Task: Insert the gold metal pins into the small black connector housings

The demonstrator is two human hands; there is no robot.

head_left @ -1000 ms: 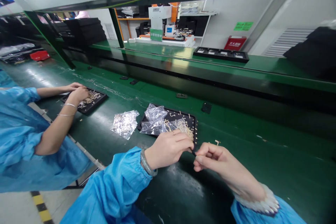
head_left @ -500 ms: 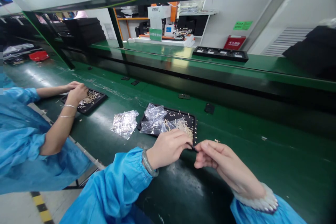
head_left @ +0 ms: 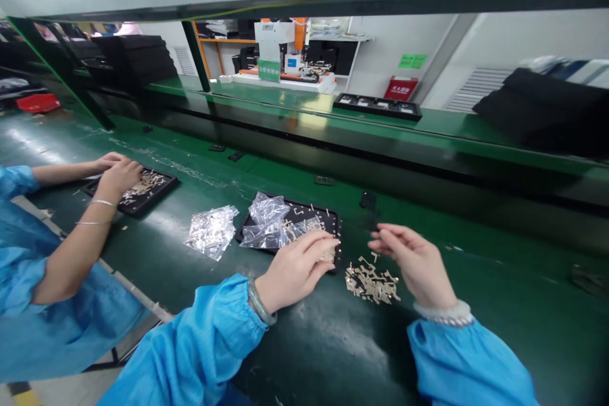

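Note:
My left hand (head_left: 295, 266) is over the front right corner of the black tray (head_left: 337, 228); its thumb and fingers are apart, with nothing visible between them. To the right, the fingertips of my right hand (head_left: 421, 263) are pinched on a small dark flat piece (head_left: 372, 221), smeared by motion. Below those fingers, a pile of small gold-coloured metal parts (head_left: 373, 282) lies on the green bench. In the tray are clear plastic bags (head_left: 269, 222) and more loose metal parts.
Left of the tray lies another clear bag (head_left: 212, 231) of parts. A co-worker's hands (head_left: 118, 174) are at a second black tray (head_left: 159, 193). Several black pieces, one of them a small plate (head_left: 325, 181), lie along the back of the bench, below a raised ledge (head_left: 285, 133).
My hands have moved apart. The dark piece that was between them has gone up with my right hand, uncovering the metal parts pile. My left hand's fingers have spread. The view has shifted right.

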